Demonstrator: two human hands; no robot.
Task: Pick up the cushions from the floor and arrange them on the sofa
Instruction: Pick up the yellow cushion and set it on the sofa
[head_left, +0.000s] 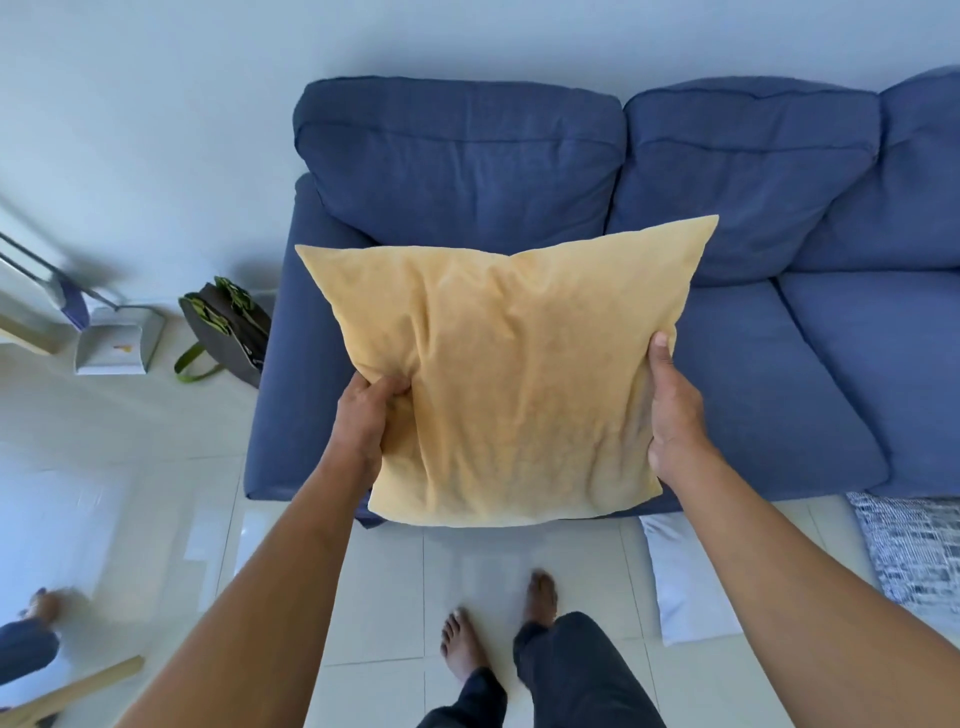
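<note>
A yellow cushion (511, 374) is held flat-faced in the air by both hands — left hand (363, 415) pinching its left edge, right hand (672, 410) closed on its right edge — with the blue sofa (779, 364) seat lying directly beyond and below it.

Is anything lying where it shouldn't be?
Yes. A pale cushion and a patterned blue-and-white one lie on the floor tiles in front of the sofa. The yellow cushion is held up in both hands.
</note>
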